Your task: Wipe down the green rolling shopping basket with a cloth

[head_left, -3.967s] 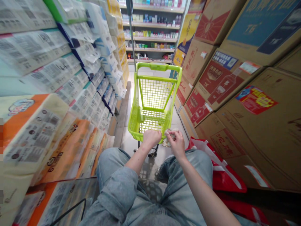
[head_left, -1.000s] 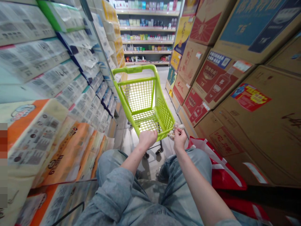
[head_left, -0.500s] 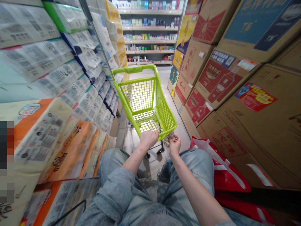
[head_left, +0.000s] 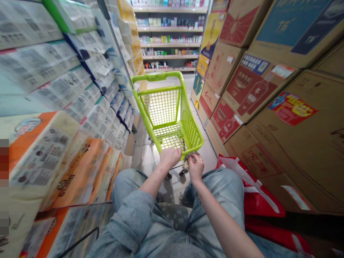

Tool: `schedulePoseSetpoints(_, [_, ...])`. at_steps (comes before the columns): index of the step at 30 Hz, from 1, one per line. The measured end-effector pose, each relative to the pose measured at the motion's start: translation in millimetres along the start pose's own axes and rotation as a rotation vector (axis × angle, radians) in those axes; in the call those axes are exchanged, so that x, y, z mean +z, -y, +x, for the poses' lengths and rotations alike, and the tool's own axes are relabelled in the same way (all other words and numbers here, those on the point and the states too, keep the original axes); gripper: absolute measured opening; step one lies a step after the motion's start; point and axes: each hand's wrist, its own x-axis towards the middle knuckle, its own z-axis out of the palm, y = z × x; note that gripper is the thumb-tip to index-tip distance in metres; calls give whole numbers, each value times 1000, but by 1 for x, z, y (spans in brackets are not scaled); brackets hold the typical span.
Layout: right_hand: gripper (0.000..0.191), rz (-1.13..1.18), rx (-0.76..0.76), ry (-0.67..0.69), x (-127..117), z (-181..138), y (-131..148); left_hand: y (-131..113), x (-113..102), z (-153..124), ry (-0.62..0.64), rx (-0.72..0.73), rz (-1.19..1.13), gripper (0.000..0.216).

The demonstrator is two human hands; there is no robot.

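A bright green shopping cart (head_left: 192, 129) with a grid basket stands in front of my knees, and no goods show inside it. My left hand (head_left: 171, 158) is closed round the basket's near rim, left of its near corner. Beside that corner, my right hand (head_left: 196, 167) pinches a small crumpled grey-brown rag (head_left: 186, 165), which hangs just below the rim. Part of the rag is hidden behind my fingers. Whether it touches the rim I cannot tell.
Stacked packs of tissue paper (head_left: 72, 182) line the left side. On the right rise cardboard cartons (head_left: 282, 143), with a red bag (head_left: 260, 197) at their foot. Shelves of small goods (head_left: 172, 44) close off the far end. A thin metal pole (head_left: 118, 46) stands at the cart's left.
My right hand has shifted a little left and towards me, and more of the rag shows beneath it. My left hand keeps its grip on the rim. The view has tilted slightly.
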Motion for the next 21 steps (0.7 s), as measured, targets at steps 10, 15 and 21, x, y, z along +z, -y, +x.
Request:
schedulePoseSetpoints(10, [19, 105, -41, 281, -12, -4, -19, -3, 0, 5, 17, -118, -68, 52])
schedulePoseSetpoints(15, [22, 44, 46, 161, -12, -16, -26, -7, 3, 10, -15, -157, -88, 54])
schedulePoseSetpoints(21, [18, 25, -11, -30, 4, -4, -7, -12, 3, 11, -30, -79, -68, 50])
